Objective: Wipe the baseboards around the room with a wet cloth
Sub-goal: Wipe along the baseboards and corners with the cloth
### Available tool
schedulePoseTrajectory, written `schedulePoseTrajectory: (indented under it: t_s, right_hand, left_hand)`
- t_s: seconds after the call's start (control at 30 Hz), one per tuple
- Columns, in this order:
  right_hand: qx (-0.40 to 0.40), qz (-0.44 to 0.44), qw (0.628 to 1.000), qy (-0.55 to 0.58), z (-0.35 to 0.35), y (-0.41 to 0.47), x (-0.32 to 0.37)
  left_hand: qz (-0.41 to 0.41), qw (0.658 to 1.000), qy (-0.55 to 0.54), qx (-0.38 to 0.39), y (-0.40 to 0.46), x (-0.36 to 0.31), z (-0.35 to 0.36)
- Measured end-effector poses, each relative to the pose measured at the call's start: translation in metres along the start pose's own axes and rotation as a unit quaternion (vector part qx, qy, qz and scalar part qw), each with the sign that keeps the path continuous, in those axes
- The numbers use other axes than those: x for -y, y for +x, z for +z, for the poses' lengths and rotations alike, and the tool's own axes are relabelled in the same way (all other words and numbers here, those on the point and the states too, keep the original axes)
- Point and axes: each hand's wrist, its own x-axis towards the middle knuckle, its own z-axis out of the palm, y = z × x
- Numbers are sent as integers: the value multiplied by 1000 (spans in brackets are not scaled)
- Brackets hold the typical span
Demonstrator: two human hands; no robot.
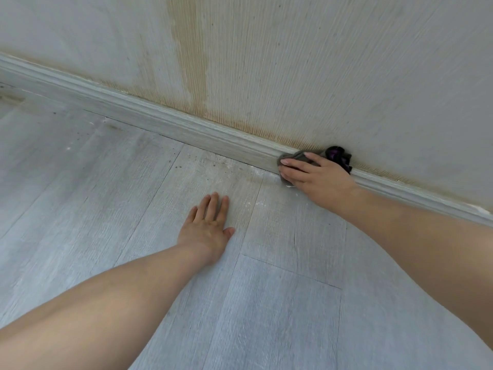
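A pale grey wood-grain baseboard (pixel 165 121) runs diagonally from the upper left down to the right edge, at the foot of the wall. My right hand (pixel 314 174) presses a grey cloth (pixel 296 157) with a dark purple-black bunched end (pixel 338 154) against the baseboard, fingers fairly straight over the cloth. My left hand (pixel 208 225) rests flat on the floor, fingers straight, about a hand's length in front of the baseboard and left of the cloth.
Grey plank floor (pixel 106 196) shows specks of dirt and white dust near the baseboard ahead of the cloth. The textured wall (pixel 320 62) above has yellowish stains, one vertical band and a strip along the baseboard's top.
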Motion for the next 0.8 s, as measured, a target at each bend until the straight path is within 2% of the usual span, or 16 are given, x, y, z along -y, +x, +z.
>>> schedulePoseTrajectory:
  t_s: [0.1, 0.17, 0.27, 0.3, 0.37, 0.53, 0.8]
  right_hand:
    - [-59, -10, 998, -24, -14, 40, 8]
    - [-36, -17, 999, -26, -16, 54, 13]
    - [-60, -10, 998, -29, -7, 32, 6]
    - [-44, -11, 998, -36, 4, 16, 2]
    - [-62, -23, 997, -32, 23, -18, -11]
    - [-87, -31, 995, -42, 48, -61, -24]
    - [-89, 1, 996, -2, 45, -38, -14]
  left_hand:
    - [-5, 1000, 1, 2, -1, -1, -2]
    - [-9, 1000, 8, 1, -2, -4, -4]
    - [-9, 999, 23, -37, -4, -13, -7]
    - [2, 998, 32, -58, -5, -18, -8]
    - [41, 994, 49, -84, -6, -32, -11]
    - [133, 984, 85, -81, -6, -76, -10]
    - [67, 997, 14, -47, -9, -87, 14]
